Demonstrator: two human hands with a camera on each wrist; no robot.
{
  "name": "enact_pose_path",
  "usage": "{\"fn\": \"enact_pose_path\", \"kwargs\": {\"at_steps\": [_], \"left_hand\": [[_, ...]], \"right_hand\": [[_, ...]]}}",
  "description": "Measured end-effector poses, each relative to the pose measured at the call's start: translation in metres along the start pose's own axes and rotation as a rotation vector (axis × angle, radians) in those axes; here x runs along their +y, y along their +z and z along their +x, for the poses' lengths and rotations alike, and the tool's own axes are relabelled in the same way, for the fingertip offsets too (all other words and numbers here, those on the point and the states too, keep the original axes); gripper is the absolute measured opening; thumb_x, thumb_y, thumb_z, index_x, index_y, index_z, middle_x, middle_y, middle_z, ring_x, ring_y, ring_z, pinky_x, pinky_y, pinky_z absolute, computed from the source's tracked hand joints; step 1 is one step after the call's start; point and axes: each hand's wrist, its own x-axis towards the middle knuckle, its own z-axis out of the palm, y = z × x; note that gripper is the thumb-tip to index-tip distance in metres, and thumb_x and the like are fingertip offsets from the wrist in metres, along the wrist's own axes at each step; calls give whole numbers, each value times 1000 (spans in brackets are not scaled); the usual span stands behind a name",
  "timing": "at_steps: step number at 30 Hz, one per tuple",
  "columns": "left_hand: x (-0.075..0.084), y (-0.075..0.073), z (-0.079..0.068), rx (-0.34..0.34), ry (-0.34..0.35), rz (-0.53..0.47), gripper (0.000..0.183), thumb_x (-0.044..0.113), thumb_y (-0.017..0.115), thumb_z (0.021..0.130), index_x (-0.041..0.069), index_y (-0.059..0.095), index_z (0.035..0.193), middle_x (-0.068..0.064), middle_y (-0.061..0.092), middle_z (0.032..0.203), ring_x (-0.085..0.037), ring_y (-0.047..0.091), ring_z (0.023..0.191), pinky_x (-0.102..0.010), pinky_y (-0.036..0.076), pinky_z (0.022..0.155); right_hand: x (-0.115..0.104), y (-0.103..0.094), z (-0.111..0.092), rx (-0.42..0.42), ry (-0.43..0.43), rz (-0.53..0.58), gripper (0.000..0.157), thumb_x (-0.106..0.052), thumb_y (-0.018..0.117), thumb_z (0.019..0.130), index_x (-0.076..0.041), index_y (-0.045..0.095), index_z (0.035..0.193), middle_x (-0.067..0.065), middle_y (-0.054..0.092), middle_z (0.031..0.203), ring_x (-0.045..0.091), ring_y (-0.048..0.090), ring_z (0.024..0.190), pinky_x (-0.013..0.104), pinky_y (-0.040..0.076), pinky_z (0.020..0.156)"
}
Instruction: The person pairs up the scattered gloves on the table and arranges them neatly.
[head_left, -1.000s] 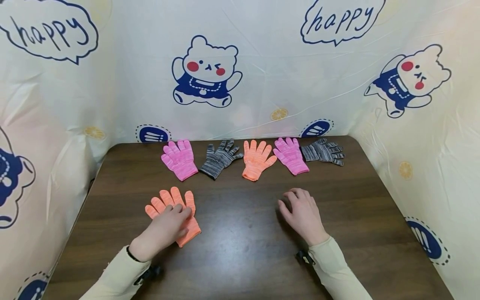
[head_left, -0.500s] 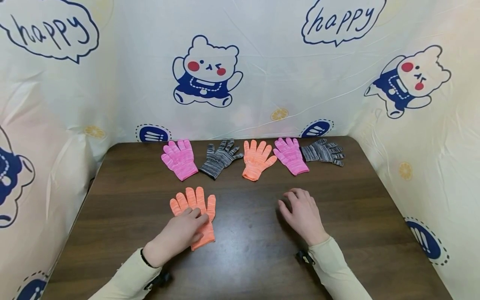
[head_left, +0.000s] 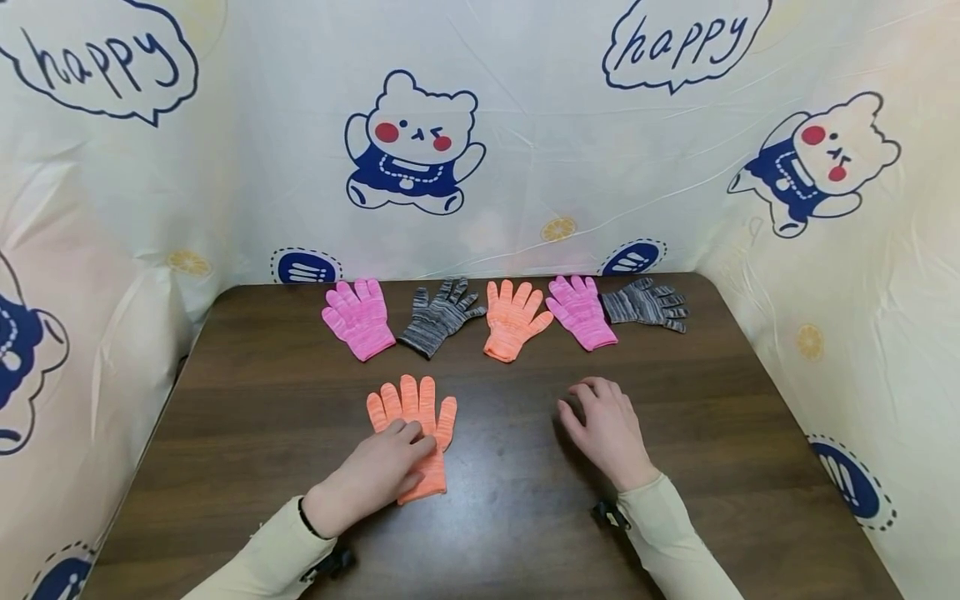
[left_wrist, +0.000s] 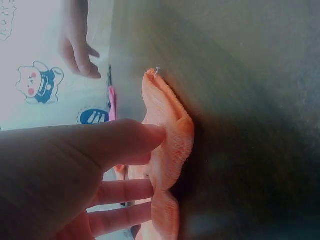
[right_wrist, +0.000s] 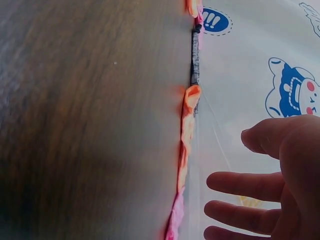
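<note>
Sliding rightward since the earlier frames, the near orange glove is now lying left of the table's middle, its fingertips pointing toward the back edge. The left hand is travelling with it, thumb and fingers reaching out nearly straight and pressing on the cloth. The right hand is staying put, fingers loosely bent, holding nothing. Beyond both, five other gloves are lying in a row.

Long cream sleeves are worn with small black wrist devices.
</note>
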Motion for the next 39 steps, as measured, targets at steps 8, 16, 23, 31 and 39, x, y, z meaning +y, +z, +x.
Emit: {"fn": "enact_pose_path", "kwargs": {"at_steps": [8, 16, 23, 31, 39], "left_hand": [[-3, 3, -1, 8, 5, -21, 27, 13, 87, 81, 15, 63, 95, 2, 48, 87, -18, 44, 76, -27, 38, 59], [-7, 5, 1, 14, -35, -20, 24, 18, 86, 85, 16, 65, 97, 4, 47, 87, -17, 46, 80, -29, 40, 66], [-5, 3, 1, 8, -85, 8, 26, 20, 87, 84, 14, 64, 93, 2, 46, 83, -16, 40, 76, -28, 34, 61], [-2, 1, 0, -56, -77, -29, 26, 17, 86, 85, 14, 63, 96, 3, 43, 83, -15, 39, 74, -27, 33, 58], [1, 1, 1, -97, -100, -55, 30, 24, 87, 85, 13, 64, 100, 2, 44, 85, -16, 39, 75, -28, 35, 58]], "right_hand": [[-1, 0, 1, -2, 2, 0, 30, -30, 74, 96, -2, 76, 106, 19, 68, 112, 40, 61, 109, 57, 50, 93], [0, 0, 4, -2, -4, 0, 30, -31, 72, 97, -3, 76, 107, 18, 68, 112, 40, 61, 110, 57, 50, 93], [0, 0, 4, -20, 5, 4, 30, -31, 71, 98, -3, 76, 108, 18, 68, 113, 40, 60, 111, 57, 50, 95], [1, 0, 2, -14, 6, 0, 29, -29, 73, 97, -2, 76, 107, 18, 68, 112, 40, 60, 111, 57, 50, 94], [0, 1, 0, -25, 2, -7, 28, -29, 73, 97, -3, 76, 107, 19, 68, 113, 40, 60, 111, 57, 50, 94]]}}
